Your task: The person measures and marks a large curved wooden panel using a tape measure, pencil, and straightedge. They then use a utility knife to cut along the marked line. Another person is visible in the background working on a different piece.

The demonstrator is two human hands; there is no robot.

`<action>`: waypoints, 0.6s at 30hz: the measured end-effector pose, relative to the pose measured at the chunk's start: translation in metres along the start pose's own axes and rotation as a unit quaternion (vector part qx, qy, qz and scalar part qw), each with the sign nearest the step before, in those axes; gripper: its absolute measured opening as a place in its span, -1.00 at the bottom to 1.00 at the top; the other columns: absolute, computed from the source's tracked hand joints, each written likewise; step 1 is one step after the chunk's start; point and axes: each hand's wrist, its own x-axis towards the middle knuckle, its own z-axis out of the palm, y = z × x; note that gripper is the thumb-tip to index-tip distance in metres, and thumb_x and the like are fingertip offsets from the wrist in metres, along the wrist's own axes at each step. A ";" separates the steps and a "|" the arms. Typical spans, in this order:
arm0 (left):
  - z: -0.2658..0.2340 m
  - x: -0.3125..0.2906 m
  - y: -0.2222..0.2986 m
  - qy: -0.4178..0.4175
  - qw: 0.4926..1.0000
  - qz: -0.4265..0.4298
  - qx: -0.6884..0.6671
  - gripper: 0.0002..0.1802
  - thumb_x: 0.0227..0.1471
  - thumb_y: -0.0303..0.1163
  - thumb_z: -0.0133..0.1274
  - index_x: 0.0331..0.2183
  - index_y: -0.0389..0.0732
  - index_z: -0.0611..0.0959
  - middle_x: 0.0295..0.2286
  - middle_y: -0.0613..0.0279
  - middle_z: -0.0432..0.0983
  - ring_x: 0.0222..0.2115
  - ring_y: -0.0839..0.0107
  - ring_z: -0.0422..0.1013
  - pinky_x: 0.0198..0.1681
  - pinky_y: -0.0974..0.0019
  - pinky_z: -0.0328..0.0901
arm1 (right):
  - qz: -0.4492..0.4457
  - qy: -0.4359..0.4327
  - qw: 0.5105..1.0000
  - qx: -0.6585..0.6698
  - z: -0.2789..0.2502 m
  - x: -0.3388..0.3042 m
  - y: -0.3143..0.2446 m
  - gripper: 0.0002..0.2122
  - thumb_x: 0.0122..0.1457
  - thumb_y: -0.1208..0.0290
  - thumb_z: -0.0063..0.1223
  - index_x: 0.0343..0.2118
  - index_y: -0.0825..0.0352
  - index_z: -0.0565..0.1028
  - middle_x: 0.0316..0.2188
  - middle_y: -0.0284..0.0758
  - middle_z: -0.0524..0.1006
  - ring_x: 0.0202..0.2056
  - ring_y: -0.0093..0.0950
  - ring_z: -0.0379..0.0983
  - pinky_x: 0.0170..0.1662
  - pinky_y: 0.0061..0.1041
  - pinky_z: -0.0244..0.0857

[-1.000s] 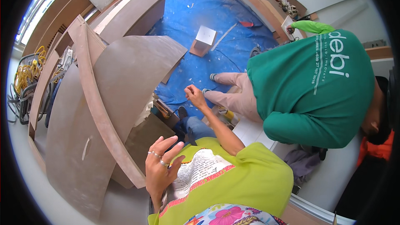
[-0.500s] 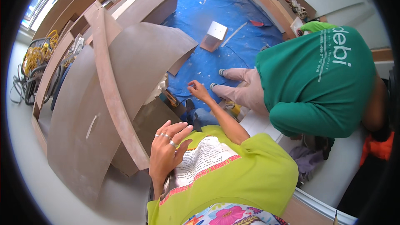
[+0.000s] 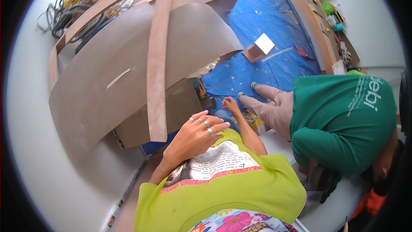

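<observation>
My left hand (image 3: 194,136), with rings on several fingers, hangs in front of my yellow-green shirt. It is open and holds nothing, its fingers stretched out to the right. Just left of it is the lower end of a long curved wooden strip (image 3: 157,64), with a gap between them in the picture. The strip lies across a large curved grey-brown panel (image 3: 107,60). My right hand (image 3: 231,104) is farther out, over the blue sheet's near edge. Its fingers are loosely bent and a little apart, with nothing visible in them.
A person in a green shirt (image 3: 343,120) bends over close at my right. A blue sheet (image 3: 274,21) covers the floor ahead, with a small white-topped box (image 3: 262,45) on it. Yellow and black cables (image 3: 81,4) lie coiled at the far left.
The view has turned, so the panel, strip and box sit farther right. My left hand has tipped over to the right, and my right hand's fingers are more bent.
</observation>
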 end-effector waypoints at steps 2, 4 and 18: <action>0.002 -0.011 0.001 0.005 1.000 -0.007 0.016 -0.59 0.01 -0.32 0.24 -0.05 -0.07 0.63 -0.17 0.27 0.58 -0.08 0.28 0.47 0.20 0.09 0.24 | 0.004 0.001 1.000 0.015 0.007 0.000 -0.001 -0.75 0.23 0.34 0.09 -0.11 0.37 0.49 -0.39 -0.27 0.57 -0.45 -0.53 0.52 -0.43 -0.56 0.41; 0.005 -0.021 0.003 0.013 1.000 -0.007 0.016 -0.59 0.01 -0.33 0.25 -0.04 -0.07 0.63 -0.18 0.27 0.58 -0.09 0.27 0.47 0.20 0.09 0.24 | 0.011 -0.012 1.000 0.012 0.010 0.012 0.006 -0.75 0.23 0.36 0.08 -0.11 0.40 0.50 -0.41 -0.26 0.57 -0.46 -0.51 0.52 -0.43 -0.55 0.42; 0.026 -0.061 0.018 0.132 0.982 0.040 0.126 -0.65 0.04 -0.39 0.04 -0.08 -0.10 0.62 -0.24 0.21 0.58 -0.12 0.27 0.51 0.18 0.13 0.24 | 0.074 -0.042 0.994 -0.067 -0.058 0.044 0.024 -0.75 0.25 0.29 0.08 -0.10 0.31 0.51 -0.40 -0.31 0.56 -0.48 -0.54 0.49 -0.48 -0.59 0.35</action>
